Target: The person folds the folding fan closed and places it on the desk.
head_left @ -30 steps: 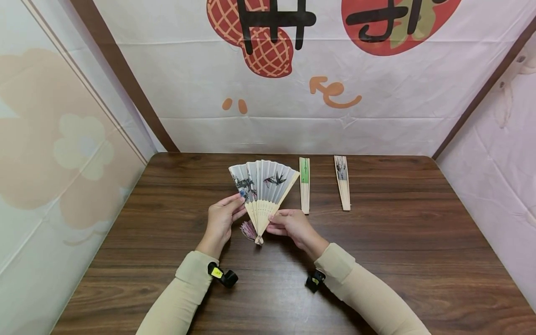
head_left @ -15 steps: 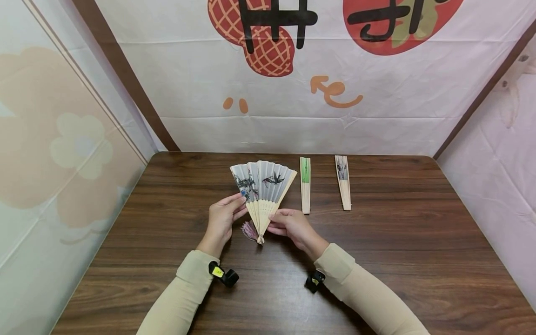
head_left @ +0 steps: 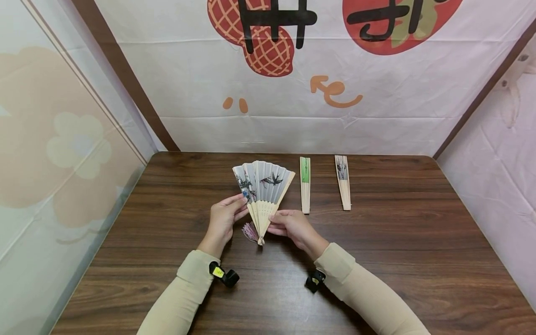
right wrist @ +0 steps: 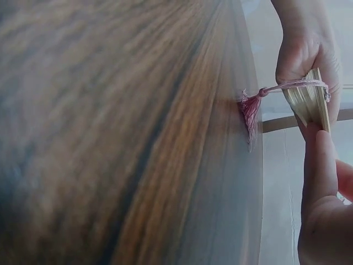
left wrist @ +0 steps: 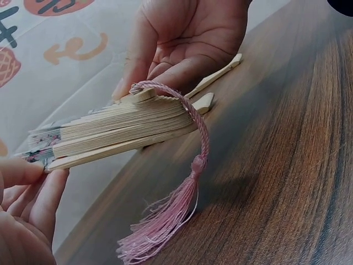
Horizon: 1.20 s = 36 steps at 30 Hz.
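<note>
Between both hands is a partly spread folding fan [head_left: 268, 186] with pale ribs and a grey-white leaf painted with a dark bird. My left hand [head_left: 224, 217] pinches its left edge where the leaf meets the ribs. Lower down on the other side, my right hand [head_left: 295, 228] holds the right outer rib between thumb and fingers. From the pivot end hangs a pink tassel [left wrist: 160, 221] on a twisted cord, seen close in the left wrist view. In the right wrist view the fan's ribs [right wrist: 309, 105] appear end-on, with fingers on both sides.
Right of the fan lie two folded fans on the brown wooden table [head_left: 402, 242]: one with a green leaf [head_left: 305, 186], one with a grey leaf [head_left: 342, 182]. A printed cloth wall [head_left: 259, 130] rises behind the table's far edge.
The fan's spread has narrowed, its top left and top right corners drawing inward. My left hand has shifted very slightly right; my right hand keeps its place.
</note>
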Each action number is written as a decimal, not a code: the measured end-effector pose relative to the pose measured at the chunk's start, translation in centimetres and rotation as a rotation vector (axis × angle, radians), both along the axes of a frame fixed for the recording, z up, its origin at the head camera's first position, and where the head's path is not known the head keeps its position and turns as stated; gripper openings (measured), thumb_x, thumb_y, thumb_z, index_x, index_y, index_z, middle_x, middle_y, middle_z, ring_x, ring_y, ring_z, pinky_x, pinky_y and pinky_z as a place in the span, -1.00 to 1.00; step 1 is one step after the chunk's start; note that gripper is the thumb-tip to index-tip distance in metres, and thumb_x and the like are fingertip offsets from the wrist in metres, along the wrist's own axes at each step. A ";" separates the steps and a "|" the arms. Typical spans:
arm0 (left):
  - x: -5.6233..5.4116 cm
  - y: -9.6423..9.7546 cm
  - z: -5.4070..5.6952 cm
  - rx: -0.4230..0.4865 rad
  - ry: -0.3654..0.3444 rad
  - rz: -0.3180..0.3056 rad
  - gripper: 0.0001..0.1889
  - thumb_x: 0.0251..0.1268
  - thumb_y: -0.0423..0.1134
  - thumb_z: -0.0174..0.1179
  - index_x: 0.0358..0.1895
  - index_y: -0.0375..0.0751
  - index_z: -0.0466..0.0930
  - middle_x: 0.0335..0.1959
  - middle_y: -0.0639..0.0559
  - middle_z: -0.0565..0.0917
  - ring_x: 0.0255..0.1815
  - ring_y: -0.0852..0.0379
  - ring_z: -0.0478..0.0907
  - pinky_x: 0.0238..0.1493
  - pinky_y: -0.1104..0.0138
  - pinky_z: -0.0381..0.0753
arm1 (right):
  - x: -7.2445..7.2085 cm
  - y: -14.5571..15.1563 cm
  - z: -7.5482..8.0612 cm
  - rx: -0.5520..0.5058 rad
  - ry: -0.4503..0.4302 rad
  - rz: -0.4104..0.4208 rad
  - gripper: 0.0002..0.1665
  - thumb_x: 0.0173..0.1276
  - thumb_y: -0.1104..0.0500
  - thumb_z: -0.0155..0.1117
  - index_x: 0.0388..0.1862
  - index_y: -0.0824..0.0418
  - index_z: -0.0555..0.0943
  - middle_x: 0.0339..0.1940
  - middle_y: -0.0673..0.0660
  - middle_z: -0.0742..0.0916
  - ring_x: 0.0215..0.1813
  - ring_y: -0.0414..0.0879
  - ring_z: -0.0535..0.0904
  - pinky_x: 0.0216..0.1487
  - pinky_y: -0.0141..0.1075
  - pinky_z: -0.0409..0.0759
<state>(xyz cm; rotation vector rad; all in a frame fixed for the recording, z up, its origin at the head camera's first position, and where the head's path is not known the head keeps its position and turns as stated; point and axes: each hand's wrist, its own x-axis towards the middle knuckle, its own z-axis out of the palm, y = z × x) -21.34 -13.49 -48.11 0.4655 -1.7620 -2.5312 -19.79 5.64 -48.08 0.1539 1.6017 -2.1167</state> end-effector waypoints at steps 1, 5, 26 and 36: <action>0.0 0.0 0.0 -0.006 0.003 -0.005 -0.85 0.29 -0.55 0.19 -0.18 -0.33 0.71 -0.52 0.13 0.73 -0.49 0.30 0.70 -0.32 0.44 0.78 | 0.0 0.0 0.0 0.001 0.005 0.002 -0.75 0.39 0.44 0.15 -0.48 0.24 0.59 -0.47 0.02 0.71 -0.36 -0.21 0.70 -0.14 -0.36 0.78; -0.1 0.0 -0.2 -0.014 0.011 -0.026 -0.73 0.32 -0.55 0.16 0.06 -0.56 0.58 -0.50 0.16 0.73 -0.46 0.31 0.70 -0.28 0.44 0.78 | 0.0 0.0 0.1 -0.001 -0.002 0.007 -0.77 0.39 0.44 0.15 -0.46 0.24 0.58 -0.48 0.02 0.72 -0.37 -0.22 0.71 -0.14 -0.37 0.78; -0.3 -0.2 -1.1 -0.029 0.001 -0.101 -0.66 0.37 -0.54 0.13 0.18 -0.58 0.50 -0.47 0.21 0.73 -0.43 0.34 0.69 -0.24 0.46 0.78 | 0.2 0.0 -0.8 0.006 0.033 0.039 -0.94 0.39 0.46 0.15 -0.24 0.46 0.58 -0.48 0.03 0.70 -0.39 -0.20 0.71 -0.13 -0.35 0.78; -0.1 0.0 -1.3 -0.011 0.003 -0.113 -0.76 0.37 -0.54 0.14 0.06 -0.45 0.62 -0.46 0.20 0.74 -0.40 0.34 0.70 -0.22 0.45 0.78 | 0.3 0.1 -0.9 0.015 0.035 0.052 -0.84 0.38 0.46 0.16 -0.12 0.56 0.57 -0.46 0.04 0.72 -0.37 -0.18 0.73 -0.06 -0.29 0.77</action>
